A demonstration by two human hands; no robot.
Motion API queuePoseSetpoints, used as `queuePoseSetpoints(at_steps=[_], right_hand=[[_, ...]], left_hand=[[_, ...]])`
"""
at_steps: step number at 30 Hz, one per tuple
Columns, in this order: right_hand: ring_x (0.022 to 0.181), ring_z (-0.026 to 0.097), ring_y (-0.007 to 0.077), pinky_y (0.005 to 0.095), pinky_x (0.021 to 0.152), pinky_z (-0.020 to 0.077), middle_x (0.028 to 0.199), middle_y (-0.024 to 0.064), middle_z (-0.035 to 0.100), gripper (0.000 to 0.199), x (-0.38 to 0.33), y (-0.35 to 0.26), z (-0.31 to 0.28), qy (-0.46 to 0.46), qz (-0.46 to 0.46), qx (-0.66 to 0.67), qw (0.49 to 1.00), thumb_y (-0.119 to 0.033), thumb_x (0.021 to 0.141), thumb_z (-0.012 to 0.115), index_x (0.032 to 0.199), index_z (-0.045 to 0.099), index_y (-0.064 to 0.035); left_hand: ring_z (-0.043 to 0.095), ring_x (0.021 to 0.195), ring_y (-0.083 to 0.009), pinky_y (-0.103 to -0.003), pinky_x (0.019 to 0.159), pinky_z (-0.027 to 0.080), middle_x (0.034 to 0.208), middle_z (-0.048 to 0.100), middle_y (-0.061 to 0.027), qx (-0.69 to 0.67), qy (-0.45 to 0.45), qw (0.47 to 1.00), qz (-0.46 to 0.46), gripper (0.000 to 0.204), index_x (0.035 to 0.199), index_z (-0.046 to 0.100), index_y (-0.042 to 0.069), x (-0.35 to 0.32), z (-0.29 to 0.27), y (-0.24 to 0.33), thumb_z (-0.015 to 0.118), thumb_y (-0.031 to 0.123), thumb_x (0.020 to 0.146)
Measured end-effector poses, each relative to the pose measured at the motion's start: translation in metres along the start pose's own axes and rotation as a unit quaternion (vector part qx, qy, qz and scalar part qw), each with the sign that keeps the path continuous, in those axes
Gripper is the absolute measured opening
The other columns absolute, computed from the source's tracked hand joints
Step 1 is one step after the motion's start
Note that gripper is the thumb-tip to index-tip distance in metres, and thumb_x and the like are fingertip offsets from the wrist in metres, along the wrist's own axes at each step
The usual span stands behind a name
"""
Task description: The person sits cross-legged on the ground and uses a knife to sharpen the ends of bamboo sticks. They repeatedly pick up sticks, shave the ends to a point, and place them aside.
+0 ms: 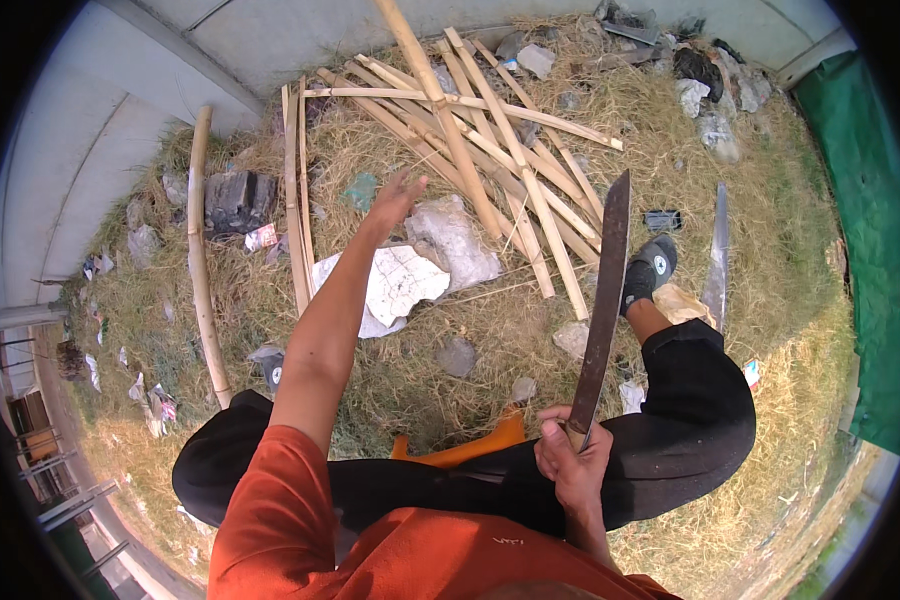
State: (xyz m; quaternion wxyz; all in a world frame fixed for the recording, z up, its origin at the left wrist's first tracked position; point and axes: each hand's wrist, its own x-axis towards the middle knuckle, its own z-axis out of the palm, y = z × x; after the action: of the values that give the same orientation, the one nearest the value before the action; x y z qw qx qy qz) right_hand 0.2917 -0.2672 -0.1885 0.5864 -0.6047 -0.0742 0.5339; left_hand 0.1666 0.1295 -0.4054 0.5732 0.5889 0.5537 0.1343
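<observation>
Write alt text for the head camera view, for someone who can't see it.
Seen from above, a seated person grips a long machete upright in the right hand and stretches the open left hand toward a pile of split bamboo strips. Dry grass, stones and litter cover the ground.

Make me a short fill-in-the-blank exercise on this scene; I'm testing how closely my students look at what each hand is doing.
1. The right hand grips the handle of a long, dark ____ whose tip points away from the person.
2. The left hand is open and holds ____, stretched out toward the pile of split bamboo strips.
3. One whole bamboo pole lies apart on the dry grass, to the person's ____.

Missing words: machete; nothing; left
</observation>
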Motion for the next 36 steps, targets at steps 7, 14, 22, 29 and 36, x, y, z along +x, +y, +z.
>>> queuePoseSetpoints(at_steps=[7,14,22,29,36], right_hand=[[0.038,0.030,0.0046,0.0231,0.037,0.0245,0.050,-0.0038,0.036,0.016,-0.010,0.000,0.007,0.001,-0.018,-0.029,0.999,-0.007,0.093,0.061,0.101,0.059,0.0065],[0.039,0.031,0.0046,0.0227,0.038,0.0258,0.050,-0.0035,0.037,0.016,-0.009,0.006,0.013,-0.009,0.003,-0.009,1.000,-0.006,0.093,0.061,0.101,0.059,0.0069],[0.040,0.032,0.0047,0.0232,0.038,0.0268,0.052,-0.0026,0.038,0.014,-0.028,0.016,0.016,-0.065,0.003,-0.032,0.997,-0.004,0.093,0.059,0.102,0.059,0.0068],[0.038,0.034,0.0073,0.0271,0.041,0.0334,0.049,-0.0019,0.037,0.013,-0.039,0.045,0.038,-0.128,-0.018,0.078,0.989,-0.006,0.095,0.055,0.100,0.057,0.0062],[0.045,0.041,0.0041,0.0226,0.042,0.0317,0.055,-0.0026,0.046,0.015,-0.020,0.125,0.064,-0.157,0.089,0.012,0.984,-0.007,0.093,0.061,0.102,0.061,0.0048]], left_hand=[[0.052,0.064,-0.0114,-0.024,0.056,0.042,0.090,0.064,-0.0068,-0.137,0.003,0.985,0.109,0.038,0.124,0.049,-0.001,0.018,0.089,0.045,0.059,0.022,0.096],[0.046,0.063,-0.0076,-0.024,0.061,0.042,0.082,0.059,-0.0016,-0.286,-0.167,0.939,0.092,0.025,0.118,0.053,0.002,-0.078,0.125,0.057,0.056,0.017,0.098],[0.069,0.086,-0.0262,-0.031,0.068,0.058,0.118,0.060,-0.0211,-0.238,-0.067,0.951,-0.186,0.064,0.140,0.035,-0.003,-0.064,0.147,0.044,0.062,0.033,0.094],[0.067,0.072,-0.0323,-0.042,0.069,0.050,0.077,0.069,-0.0177,0.076,0.445,0.891,0.057,0.021,0.094,0.069,0.001,-0.067,-0.023,-0.035,0.064,0.018,0.085],[0.050,0.122,-0.0364,-0.048,0.097,0.045,0.128,0.054,-0.0194,0.253,0.396,0.825,-0.315,0.045,0.128,0.053,0.011,-0.140,-0.124,-0.239,0.058,0.030,0.087]])
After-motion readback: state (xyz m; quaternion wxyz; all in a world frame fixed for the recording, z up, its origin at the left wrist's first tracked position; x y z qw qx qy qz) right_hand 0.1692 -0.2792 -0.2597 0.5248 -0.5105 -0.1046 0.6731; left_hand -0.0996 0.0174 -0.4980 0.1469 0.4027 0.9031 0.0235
